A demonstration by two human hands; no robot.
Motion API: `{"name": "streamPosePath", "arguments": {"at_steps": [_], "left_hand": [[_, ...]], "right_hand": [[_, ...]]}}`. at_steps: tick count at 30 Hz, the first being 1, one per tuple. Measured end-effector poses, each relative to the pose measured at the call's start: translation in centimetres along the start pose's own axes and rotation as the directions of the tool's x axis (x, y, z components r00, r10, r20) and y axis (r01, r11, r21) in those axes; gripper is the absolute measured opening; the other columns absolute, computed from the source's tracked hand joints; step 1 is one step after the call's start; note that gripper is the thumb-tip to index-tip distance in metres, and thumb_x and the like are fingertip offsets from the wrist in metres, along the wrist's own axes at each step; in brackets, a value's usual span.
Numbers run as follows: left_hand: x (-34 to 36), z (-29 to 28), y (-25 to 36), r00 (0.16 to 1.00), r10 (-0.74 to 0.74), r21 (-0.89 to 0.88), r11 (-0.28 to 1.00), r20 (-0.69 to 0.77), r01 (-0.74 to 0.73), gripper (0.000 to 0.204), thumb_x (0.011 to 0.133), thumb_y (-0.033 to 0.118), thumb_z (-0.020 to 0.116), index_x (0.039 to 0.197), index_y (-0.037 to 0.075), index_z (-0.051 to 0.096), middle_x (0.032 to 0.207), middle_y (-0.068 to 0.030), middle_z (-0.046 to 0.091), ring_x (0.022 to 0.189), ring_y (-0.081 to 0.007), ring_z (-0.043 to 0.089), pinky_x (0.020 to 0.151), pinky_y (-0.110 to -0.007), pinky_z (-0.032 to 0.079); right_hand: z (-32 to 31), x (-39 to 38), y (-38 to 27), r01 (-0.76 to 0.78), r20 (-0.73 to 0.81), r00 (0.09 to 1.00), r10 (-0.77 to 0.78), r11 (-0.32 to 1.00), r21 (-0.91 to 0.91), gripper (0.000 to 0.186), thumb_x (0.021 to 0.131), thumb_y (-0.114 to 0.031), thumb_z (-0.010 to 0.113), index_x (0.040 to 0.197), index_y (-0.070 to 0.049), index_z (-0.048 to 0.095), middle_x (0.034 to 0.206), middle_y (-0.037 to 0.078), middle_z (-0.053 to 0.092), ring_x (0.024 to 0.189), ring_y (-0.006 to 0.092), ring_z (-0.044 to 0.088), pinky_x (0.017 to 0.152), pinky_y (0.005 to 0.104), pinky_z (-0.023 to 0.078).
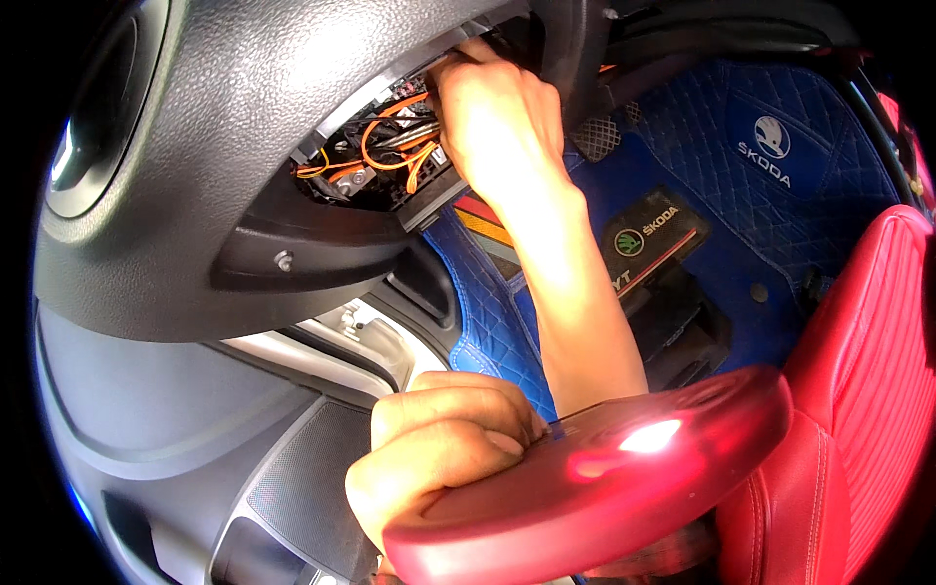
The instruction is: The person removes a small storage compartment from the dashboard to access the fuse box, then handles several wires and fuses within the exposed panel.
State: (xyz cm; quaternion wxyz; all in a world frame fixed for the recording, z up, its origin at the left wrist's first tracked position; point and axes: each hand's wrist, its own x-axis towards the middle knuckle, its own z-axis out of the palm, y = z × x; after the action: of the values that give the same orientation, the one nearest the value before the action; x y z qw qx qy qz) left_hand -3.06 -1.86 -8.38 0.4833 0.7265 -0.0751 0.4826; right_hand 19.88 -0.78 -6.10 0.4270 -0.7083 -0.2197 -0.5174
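Note:
My right hand point(502, 127) reaches up into an opening under the black dashboard point(263, 88). Its fingers are bent into the gap and their tips are hidden. Beside the wrist, orange wires point(375, 146) and dark connectors fill the opening. Lower down, my left hand point(444, 439) is closed, its fingers curled at the edge of a glossy dark red, flat, rounded object point(624, 487). This object's kind cannot be made out; it covers part of the left hand and my right forearm.
A red stitched seat point(868, 351) stands at the right. Quilted blue floor mats point(702, 127) lie below, near a metal pedal point(598, 139). The grey door panel point(166, 409) with a speaker grille point(317, 483) is at the lower left. A bolt point(284, 260) projects from the dashboard's lower panel.

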Motion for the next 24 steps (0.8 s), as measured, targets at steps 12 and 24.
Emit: {"name": "streamPosePath", "arguments": {"at_steps": [12,24], "left_hand": [[-0.3,0.8,1.0,0.995,-0.071,-0.039,0.997,-0.069,0.069,0.061,0.085,0.05,0.071,0.111,0.0,0.046,0.091,-0.0133,0.052,0.08,-0.0247,0.057,0.072,-0.033,0.05],[-0.5,0.8,1.0,0.993,-0.087,-0.018,0.996,-0.085,0.085,0.061,0.085,0.048,0.072,0.113,0.0,0.047,0.098,-0.0132,0.052,0.089,-0.0244,0.057,0.081,-0.033,0.05]], "right_hand": [[-1.7,0.3,1.1,0.056,0.002,0.998,-0.056,0.998,-0.013,0.015,0.077,-0.006,0.067,0.09,-0.006,0.073,0.092,0.007,0.068,0.08,0.0319,0.067,0.068,0.0391,0.055],[-0.2,0.2,1.4,0.139,-0.005,0.99,-0.139,0.988,0.072,0.018,0.072,-0.002,0.065,0.088,-0.005,0.072,0.087,0.008,0.067,0.077,0.032,0.066,0.067,0.039,0.053]]}}
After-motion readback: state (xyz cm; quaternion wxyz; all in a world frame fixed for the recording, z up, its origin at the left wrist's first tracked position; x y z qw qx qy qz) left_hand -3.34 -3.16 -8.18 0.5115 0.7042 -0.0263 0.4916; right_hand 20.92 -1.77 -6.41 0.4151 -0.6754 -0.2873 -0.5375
